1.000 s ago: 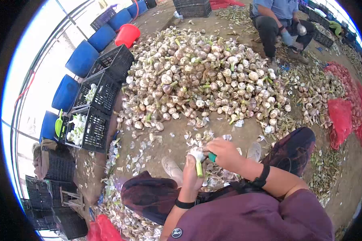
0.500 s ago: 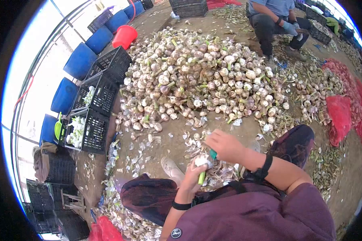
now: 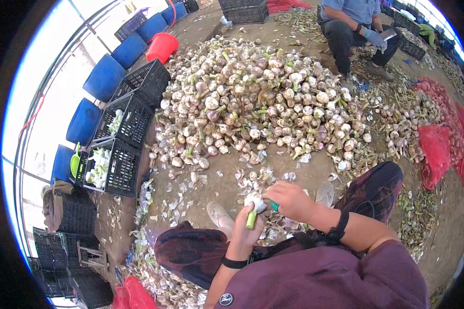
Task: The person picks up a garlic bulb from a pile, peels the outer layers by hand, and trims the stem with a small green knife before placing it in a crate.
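My left hand is closed around a white garlic bulb, whose short green stem points down toward me. Right beside the bulb, my right hand is wrapped around a small tool with a green handle; the working end of it is hidden. Its knuckles are close against the right side of the bulb. Loose papery garlic skins lie on the ground under both hands, between my legs. Ahead of them spreads a large heap of untrimmed garlic.
Black crates stand along the left, some holding trimmed garlic. Blue barrels and a red bucket are behind them. A gloved person sits beyond the heap at right, near red mesh sacks.
My right hand has dropped slightly and moved right, closer against the bulb's side. The left hand has turned, so more of the palm shows. The other person's hands have shifted.
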The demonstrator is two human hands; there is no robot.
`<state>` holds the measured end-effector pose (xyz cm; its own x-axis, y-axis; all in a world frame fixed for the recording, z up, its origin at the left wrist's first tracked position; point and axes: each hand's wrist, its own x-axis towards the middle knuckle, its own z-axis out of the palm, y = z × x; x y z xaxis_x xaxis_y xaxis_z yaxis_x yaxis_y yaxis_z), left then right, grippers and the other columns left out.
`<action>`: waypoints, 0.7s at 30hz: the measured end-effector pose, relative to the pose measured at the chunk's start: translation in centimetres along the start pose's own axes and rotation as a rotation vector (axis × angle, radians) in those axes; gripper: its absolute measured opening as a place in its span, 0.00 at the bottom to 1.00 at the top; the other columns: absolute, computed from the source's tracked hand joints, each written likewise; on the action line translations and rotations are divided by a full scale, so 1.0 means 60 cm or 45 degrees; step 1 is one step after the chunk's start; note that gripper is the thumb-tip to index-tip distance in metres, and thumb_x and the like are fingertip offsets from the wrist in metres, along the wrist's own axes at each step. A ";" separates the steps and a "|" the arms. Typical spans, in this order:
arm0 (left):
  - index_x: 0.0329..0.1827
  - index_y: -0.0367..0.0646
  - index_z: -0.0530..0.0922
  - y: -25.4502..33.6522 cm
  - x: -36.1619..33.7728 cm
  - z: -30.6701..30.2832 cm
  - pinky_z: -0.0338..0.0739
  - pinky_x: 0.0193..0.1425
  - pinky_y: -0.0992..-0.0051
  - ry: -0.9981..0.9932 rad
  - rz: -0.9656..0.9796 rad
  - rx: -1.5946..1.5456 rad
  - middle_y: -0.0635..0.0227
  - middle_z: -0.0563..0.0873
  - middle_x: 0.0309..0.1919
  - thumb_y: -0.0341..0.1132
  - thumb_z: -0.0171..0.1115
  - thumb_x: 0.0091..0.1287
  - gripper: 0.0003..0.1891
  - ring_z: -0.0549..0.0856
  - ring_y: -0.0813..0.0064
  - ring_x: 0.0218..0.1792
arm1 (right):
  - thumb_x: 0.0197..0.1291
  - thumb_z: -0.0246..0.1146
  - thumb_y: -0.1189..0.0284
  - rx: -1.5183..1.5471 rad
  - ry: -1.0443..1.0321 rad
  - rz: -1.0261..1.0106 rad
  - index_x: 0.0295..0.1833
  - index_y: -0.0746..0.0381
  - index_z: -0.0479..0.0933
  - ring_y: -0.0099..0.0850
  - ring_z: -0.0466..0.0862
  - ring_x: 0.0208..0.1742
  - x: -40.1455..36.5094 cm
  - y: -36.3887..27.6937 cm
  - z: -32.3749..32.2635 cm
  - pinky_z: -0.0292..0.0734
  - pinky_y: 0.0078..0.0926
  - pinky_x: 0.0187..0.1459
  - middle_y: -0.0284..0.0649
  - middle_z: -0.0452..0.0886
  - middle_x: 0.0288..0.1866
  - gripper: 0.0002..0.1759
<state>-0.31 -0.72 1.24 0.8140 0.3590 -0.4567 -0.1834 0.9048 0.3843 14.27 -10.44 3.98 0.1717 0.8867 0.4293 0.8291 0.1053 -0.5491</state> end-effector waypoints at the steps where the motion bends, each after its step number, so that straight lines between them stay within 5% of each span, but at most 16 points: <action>1: 0.49 0.36 0.71 -0.002 -0.002 0.002 0.76 0.47 0.72 0.053 0.003 0.021 0.60 0.79 0.42 0.36 0.56 0.62 0.16 0.80 0.67 0.42 | 0.45 0.58 0.75 -0.063 -0.018 -0.030 0.36 0.63 0.72 0.37 0.76 0.38 0.001 -0.005 -0.004 0.74 0.30 0.41 0.39 0.76 0.32 0.09; 8: 0.46 0.36 0.72 -0.006 0.003 -0.027 0.79 0.46 0.73 0.148 -0.029 0.139 0.61 0.80 0.39 0.37 0.61 0.59 0.17 0.81 0.67 0.40 | 0.45 0.57 0.75 -0.249 -0.038 -0.165 0.32 0.63 0.70 0.33 0.76 0.36 0.007 -0.004 0.005 0.74 0.25 0.37 0.37 0.73 0.29 0.06; 11: 0.49 0.35 0.69 -0.001 -0.003 -0.006 0.76 0.41 0.74 0.179 -0.040 0.122 0.61 0.78 0.40 0.35 0.55 0.62 0.16 0.79 0.68 0.38 | 0.45 0.57 0.76 -0.190 -0.047 -0.172 0.33 0.63 0.70 0.34 0.75 0.36 0.013 -0.001 0.000 0.74 0.26 0.37 0.38 0.73 0.29 0.07; 14: 0.50 0.34 0.71 0.003 -0.004 -0.003 0.78 0.48 0.71 -0.039 -0.043 0.143 0.58 0.80 0.42 0.36 0.59 0.60 0.19 0.81 0.65 0.42 | 0.44 0.57 0.76 -0.170 -0.011 -0.055 0.34 0.62 0.70 0.35 0.75 0.37 0.010 0.016 0.003 0.74 0.27 0.38 0.38 0.73 0.29 0.08; 21: 0.51 0.33 0.71 -0.002 -0.002 -0.013 0.77 0.51 0.67 -0.004 -0.075 0.106 0.57 0.79 0.46 0.34 0.56 0.61 0.18 0.80 0.62 0.47 | 0.45 0.58 0.77 0.091 0.032 0.225 0.37 0.63 0.72 0.41 0.77 0.39 0.007 0.019 -0.009 0.73 0.35 0.40 0.42 0.77 0.34 0.10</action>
<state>-0.82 -0.68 0.65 0.8239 0.3046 -0.4780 -0.0885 0.9021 0.4223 15.55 -10.18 3.95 0.3254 0.8828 0.3388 0.7452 -0.0188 -0.6666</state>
